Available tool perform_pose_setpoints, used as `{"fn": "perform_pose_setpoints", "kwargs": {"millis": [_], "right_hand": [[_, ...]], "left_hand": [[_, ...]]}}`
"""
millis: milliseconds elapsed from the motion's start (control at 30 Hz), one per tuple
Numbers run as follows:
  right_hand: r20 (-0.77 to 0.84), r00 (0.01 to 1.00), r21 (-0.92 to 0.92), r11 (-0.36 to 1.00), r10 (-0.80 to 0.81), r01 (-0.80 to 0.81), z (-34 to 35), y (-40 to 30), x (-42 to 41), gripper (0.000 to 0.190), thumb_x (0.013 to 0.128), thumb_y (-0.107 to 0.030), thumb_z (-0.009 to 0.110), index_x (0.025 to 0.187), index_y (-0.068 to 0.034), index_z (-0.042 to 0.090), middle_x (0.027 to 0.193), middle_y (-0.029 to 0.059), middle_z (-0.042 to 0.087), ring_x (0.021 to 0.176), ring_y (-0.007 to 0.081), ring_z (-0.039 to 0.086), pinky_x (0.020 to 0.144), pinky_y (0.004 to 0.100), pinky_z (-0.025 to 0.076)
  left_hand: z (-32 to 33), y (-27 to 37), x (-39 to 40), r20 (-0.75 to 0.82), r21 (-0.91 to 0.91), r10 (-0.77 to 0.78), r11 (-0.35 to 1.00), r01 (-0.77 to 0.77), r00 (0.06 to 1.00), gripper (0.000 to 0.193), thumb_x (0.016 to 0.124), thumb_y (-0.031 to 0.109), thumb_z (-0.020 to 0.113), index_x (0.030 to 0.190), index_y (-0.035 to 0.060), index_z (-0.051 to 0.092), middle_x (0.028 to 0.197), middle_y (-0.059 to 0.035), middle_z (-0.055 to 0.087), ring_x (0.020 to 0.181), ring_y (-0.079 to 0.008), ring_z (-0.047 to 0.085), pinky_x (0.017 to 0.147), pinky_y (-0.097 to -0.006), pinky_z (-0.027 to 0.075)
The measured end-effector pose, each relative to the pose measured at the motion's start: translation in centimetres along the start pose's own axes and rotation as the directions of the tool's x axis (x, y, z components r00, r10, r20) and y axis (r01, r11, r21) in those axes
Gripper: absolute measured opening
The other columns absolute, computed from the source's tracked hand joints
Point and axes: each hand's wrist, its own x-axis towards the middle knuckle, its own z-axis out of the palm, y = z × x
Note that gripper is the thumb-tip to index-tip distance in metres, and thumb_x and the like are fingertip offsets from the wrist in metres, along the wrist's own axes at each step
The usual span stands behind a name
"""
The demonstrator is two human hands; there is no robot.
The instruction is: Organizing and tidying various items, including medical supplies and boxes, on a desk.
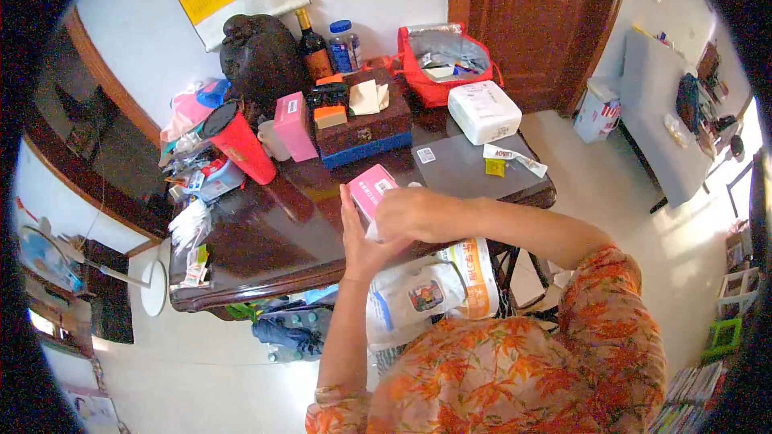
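My left hand (365,251) holds a small pink box (369,188) that bears writing and a printed code, above the front part of a dark wooden table (271,241). My right hand (419,215) is curled against the near side of this box. Thin white material (373,231), perhaps tissue, shows below its fingers, and a bit more pokes out behind the knuckles. The right fingertips are hidden. Beyond the hands, another pink box (296,126) stands upright beside a brown case (368,117) with a blue lower edge.
At the left are a red tumbler (244,144) and a cluttered bin (220,181). A dark carving (262,63), a wine bottle (315,51) and a blue-lidded jar (344,48) line the back. An open red insulated bag (422,87), a white tissue pack (484,113) and torn wrappers (512,160) lie right.
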Motion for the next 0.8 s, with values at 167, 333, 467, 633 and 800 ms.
{"fn": "perform_pose_setpoints", "kwargs": {"millis": [167,333,467,633,800], "right_hand": [[-0.015,0.997,-0.186,0.98,0.07,-0.071,1.0,4.9,3.4,0.015,0.081,-0.017,0.058,0.089,-0.008,0.067,0.091,0.0127,0.061,0.091,0.0305,0.059,0.083,0.0414,0.048],[-0.133,0.964,-0.006,0.973,0.228,-0.231,0.9,8.9,4.4,0.014,0.081,-0.016,0.058,0.084,-0.008,0.07,0.086,0.0099,0.062,0.09,0.0288,0.058,0.083,0.0393,0.047],[-0.195,0.952,-0.067,0.966,0.234,-0.251,0.3,8.5,2.1,0.016,0.079,-0.019,0.059,0.078,-0.006,0.068,0.082,0.0126,0.063,0.085,0.0326,0.059,0.075,0.0439,0.049],[0.014,0.986,-0.227,0.961,0.167,-0.159,-1.7,1.8,-1.4,0.014,0.081,-0.016,0.056,0.082,-0.005,0.065,0.087,0.0139,0.062,0.087,0.0321,0.06,0.078,0.0436,0.049],[-0.027,0.989,0.041,0.989,0.146,-0.145,-1.2,-3.5,-4.2,0.013,0.081,-0.015,0.055,0.084,-0.006,0.065,0.089,0.0133,0.062,0.088,0.0329,0.059,0.079,0.0441,0.049]], "left_hand": [[-0.2,0.3,0.0,0.088,0.16,-0.05,0.986,0.036,0.995,0.137,0.052,0.032,0.09,0.151,0.0,0.0,0.155,-0.0212,0.02,0.136,-0.0305,0.036,0.111,-0.0389,0.032],[0.4,0.3,-0.1,0.055,-0.03,-0.081,0.996,0.083,0.995,0.138,0.05,0.027,0.091,0.151,0.0004,0.001,0.152,-0.0215,0.025,0.135,-0.0308,0.037,0.112,-0.039,0.031],[0.0,1.0,0.1,0.026,-0.01,-0.07,0.997,0.07,0.997,0.137,0.05,0.039,0.089,0.15,-0.0015,0.004,0.15,-0.0253,0.026,0.137,-0.0378,0.032,0.113,-0.0418,0.028],[-0.6,0.9,0.1,0.018,-0.002,-0.039,0.999,0.039,0.999,0.135,0.051,0.041,0.089,0.15,-0.0021,0.008,0.149,-0.0255,0.027,0.137,-0.0381,0.032,0.113,-0.0418,0.028],[-0.3,0.7,0.5,-0.002,0.06,0.042,0.997,-0.042,0.999,0.13,0.054,0.032,0.09,0.151,0.0008,0.007,0.15,-0.0216,0.028,0.135,-0.0348,0.035,0.112,-0.0414,0.03]]}}
